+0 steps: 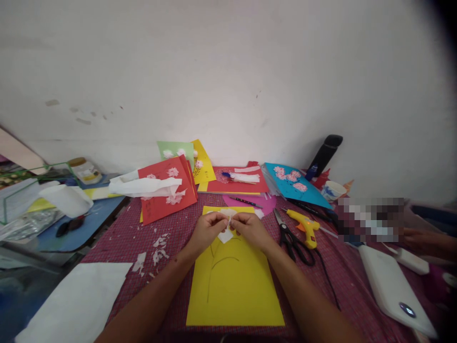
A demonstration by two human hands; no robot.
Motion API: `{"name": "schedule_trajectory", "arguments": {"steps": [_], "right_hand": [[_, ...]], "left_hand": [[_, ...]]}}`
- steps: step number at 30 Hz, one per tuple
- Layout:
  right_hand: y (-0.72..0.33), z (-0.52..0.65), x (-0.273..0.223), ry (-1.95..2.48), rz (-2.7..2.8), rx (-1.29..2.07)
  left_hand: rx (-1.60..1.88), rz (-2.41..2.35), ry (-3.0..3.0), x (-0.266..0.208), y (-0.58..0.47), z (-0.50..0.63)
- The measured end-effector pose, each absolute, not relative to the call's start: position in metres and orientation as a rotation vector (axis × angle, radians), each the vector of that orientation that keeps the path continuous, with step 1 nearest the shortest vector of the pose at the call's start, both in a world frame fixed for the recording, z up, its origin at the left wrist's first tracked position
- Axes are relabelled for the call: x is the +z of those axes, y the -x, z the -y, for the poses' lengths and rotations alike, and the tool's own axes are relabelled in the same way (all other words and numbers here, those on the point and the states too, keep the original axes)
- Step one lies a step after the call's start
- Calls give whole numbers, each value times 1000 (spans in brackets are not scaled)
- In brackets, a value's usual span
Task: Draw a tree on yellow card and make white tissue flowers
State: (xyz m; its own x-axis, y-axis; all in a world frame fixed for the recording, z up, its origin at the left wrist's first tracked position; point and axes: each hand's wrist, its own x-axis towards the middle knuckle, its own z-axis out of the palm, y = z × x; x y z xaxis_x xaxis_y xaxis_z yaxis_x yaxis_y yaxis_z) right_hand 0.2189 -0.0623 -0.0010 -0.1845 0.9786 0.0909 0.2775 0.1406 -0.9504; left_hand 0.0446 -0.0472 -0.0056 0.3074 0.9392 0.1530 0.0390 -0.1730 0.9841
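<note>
A small piece of white tissue paper (pixel 225 236) is pinched between the fingertips of my left hand (pixel 210 229) and my right hand (pixel 249 228). Both hands are closed and nearly meet above the upper part of a yellow sheet (pixel 246 290). Thin dark curved lines, like stems, are drawn on that sheet. More white paper shows just behind my fingers, though its shape is partly hidden. To the right of my right hand lie black-handled scissors (pixel 294 243) and a yellow glue gun (pixel 304 224).
Red cards (pixel 164 209) with paper flowers lean at the back left, white strips across them. A blue card (pixel 296 186) and paper cup (pixel 333 189) stand back right. White sheets (pixel 78 295) lie front left, a white power bank (pixel 392 286) right. Another person's hand (pixel 424 240) is far right.
</note>
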Motion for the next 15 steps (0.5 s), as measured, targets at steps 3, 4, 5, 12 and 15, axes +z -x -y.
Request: {"name": "schedule_trajectory", "arguments": {"steps": [3,4,5,12,15], "right_hand": [[-220,62,-3,1225,1646,1068],[-220,62,-3,1223,1656,1062],[-219,62,-4,1222,1663,1058],[-218,61,-5,1238,1654,1048],[-218,61,-5,1249,1627,1060]], "left_hand": [[1055,-940,-1547,-6,-44,48],[1055,-947,-1564,-6,-44,49],[1054,-960,-1580,-7,-44,49],[1039,-992,-1559,-12,-44,46],[1050,-974,-1514,-12,-45,45]]}}
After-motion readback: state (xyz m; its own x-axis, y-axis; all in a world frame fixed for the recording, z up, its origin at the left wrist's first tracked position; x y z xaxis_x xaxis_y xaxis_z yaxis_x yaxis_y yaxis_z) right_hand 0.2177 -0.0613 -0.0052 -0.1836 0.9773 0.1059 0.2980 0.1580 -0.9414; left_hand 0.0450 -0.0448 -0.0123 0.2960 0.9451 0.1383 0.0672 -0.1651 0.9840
